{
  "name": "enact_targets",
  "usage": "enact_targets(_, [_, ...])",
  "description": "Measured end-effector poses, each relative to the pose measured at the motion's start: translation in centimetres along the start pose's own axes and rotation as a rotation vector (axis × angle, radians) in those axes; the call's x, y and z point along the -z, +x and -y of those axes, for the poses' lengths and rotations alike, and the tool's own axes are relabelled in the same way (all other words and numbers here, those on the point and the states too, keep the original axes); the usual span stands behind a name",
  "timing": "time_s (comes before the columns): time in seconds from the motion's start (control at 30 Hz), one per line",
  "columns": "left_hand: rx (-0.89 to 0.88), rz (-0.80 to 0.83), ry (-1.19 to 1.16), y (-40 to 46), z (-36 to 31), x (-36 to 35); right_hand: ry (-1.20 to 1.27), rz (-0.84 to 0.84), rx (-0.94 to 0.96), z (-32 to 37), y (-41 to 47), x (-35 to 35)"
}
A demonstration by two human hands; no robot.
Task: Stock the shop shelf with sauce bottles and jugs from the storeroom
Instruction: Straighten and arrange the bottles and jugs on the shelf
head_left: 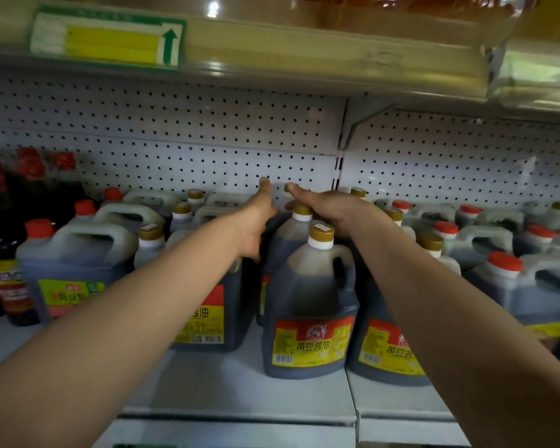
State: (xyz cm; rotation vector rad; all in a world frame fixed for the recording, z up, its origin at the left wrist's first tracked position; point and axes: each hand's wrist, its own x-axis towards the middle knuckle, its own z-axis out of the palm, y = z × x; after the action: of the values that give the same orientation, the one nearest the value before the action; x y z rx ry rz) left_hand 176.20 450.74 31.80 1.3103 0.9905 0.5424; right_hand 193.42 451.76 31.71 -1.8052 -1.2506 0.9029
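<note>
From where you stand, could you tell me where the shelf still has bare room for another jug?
Bare shelf lies at the front, left of the front gold-capped jug. Farther back, and right of it, jugs stand packed.

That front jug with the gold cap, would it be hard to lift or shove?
The front jug looks nearly full of dark sauce, so probably heavy. Its moulded handle should give a firm grip. Pushed on the smooth shelf, its wide base would likely slide, not tip.

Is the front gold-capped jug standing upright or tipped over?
Upright. The jug stands on its base on the shelf, gold cap on top, label facing front and level.
</note>
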Motion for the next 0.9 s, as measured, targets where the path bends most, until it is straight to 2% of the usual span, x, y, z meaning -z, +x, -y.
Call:
enact_targets(0.1, [-0.048, -0.041, 0.007, -0.2, 1.1, -0.6, 0.101, 0.095, -0.003, -0.9, -0.5, 0.0])
enact_targets(0.23, [-0.102, -0.091, 0.018, 0.4, 2.4, -1.1, 0.153, 0.182, 0.091, -1.6, -2.0, 0.4])
enact_targets(0.37, [-0.14, -0.104, -0.007, 1.1, 3.3, -1.2, 0.235, 0.151, 0.174, -2.0, -3.0, 0.1])
enact_targets(0.53, [-0.186, -0.046, -0.009, 0.6, 3.4, -1.6, 0.342, 0.167, 0.173, -1.5, -3.8, -0.5])
enact_targets(0.8, [-0.231, -0.06, -0.025, 0.5, 3.4, -1.5, 0.307, 0.174, 0.19, -1.0, -4.2, -0.6])
enact_targets(0.9, [-0.226, -0.077, -0.016, 0.4, 3.7, -1.5, 0.217, 0.103, 0.221, -1.2, -3.8, -0.8])
